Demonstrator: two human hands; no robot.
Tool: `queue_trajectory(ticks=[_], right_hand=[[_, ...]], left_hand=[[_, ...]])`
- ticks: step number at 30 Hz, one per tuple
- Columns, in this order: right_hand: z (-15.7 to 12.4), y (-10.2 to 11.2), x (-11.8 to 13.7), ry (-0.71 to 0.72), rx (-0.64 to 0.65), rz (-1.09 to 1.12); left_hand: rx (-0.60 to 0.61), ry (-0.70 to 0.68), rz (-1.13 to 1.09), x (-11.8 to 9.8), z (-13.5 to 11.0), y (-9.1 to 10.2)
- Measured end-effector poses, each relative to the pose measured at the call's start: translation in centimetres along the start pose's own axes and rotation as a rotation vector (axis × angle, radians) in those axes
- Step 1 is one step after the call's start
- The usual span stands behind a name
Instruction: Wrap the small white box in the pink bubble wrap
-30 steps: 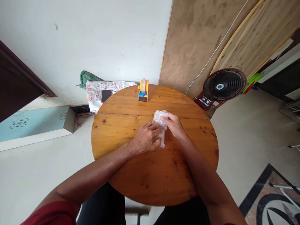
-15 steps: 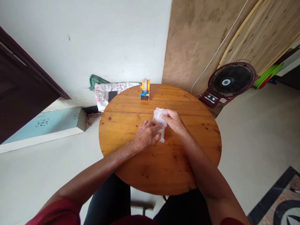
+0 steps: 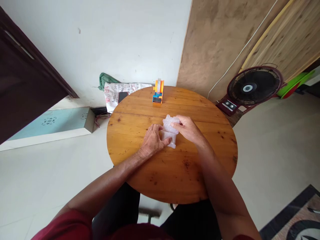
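Note:
On the round wooden table (image 3: 155, 180) lies a small piece of clear bubble wrap (image 3: 171, 124), folded over in two layers. Whether anything is inside it cannot be made out. My right hand (image 3: 187, 128) pinches its upper right edge between thumb and fingers. At the lower left, my left hand (image 3: 153, 140) holds the wrap, its thumb across the lower part and its fingers curled at the left edge. Farther back on the table stands an orange and blue tape dispenser (image 3: 158, 91) with a roll of clear tape, apart from both hands.
Behind the table are a white wall (image 3: 135, 43) and a brown board (image 3: 207, 43). A dark red fan (image 3: 247, 88) stands at the right. A printed white sack (image 3: 112, 96) lies beyond the table's left rear edge, and a pale blue box (image 3: 52, 121) sits farther left.
My left hand has drawn back slightly left, its index finger moving off the wrap to the edge. The wrap's lower part shows more. The view has shifted a little.

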State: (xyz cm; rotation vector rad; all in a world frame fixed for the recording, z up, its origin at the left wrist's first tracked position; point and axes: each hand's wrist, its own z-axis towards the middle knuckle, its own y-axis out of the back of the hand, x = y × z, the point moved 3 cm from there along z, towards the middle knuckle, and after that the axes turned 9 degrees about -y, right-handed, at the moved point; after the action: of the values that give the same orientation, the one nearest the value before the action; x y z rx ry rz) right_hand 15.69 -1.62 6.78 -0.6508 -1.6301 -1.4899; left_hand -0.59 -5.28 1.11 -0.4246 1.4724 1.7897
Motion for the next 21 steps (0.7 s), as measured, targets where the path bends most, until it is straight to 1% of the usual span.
queue_trajectory(ticks=[2, 5, 10, 12, 14, 16, 21], right_hand=[[-0.1, 0.0, 0.2, 0.001, 0.024, -0.006], [-0.2, -0.2, 0.4, 0.017, 0.028, -0.020], [0.1, -0.7, 0.2, 0.056, -0.036, -0.003], [0.3, -0.9, 0.0, 0.066, -0.065, 0.020], [0.4, -1.0, -0.1, 0.076, -0.067, 0.043], [0.3, -1.0, 0.0, 0.079, -0.043, 0.046], [-0.5, -0.6, 0.8, 0.065, 0.088, 0.017]], left_hand=[[-0.014, -0.003, -0.009, 0.0, 0.1, -0.1], [-0.020, -0.022, -0.004, -0.2, 0.3, -0.1], [0.048, 0.005, -0.005, -0.4, 0.8, 0.2], [0.066, 0.016, -0.033, -0.4, 0.9, 0.2], [0.075, 0.017, -0.074, -0.4, 1.1, 0.2], [0.081, 0.018, -0.114, -0.2, 1.1, 0.1], [0.084, 0.009, -0.223, 0.1, 0.9, 0.1]])
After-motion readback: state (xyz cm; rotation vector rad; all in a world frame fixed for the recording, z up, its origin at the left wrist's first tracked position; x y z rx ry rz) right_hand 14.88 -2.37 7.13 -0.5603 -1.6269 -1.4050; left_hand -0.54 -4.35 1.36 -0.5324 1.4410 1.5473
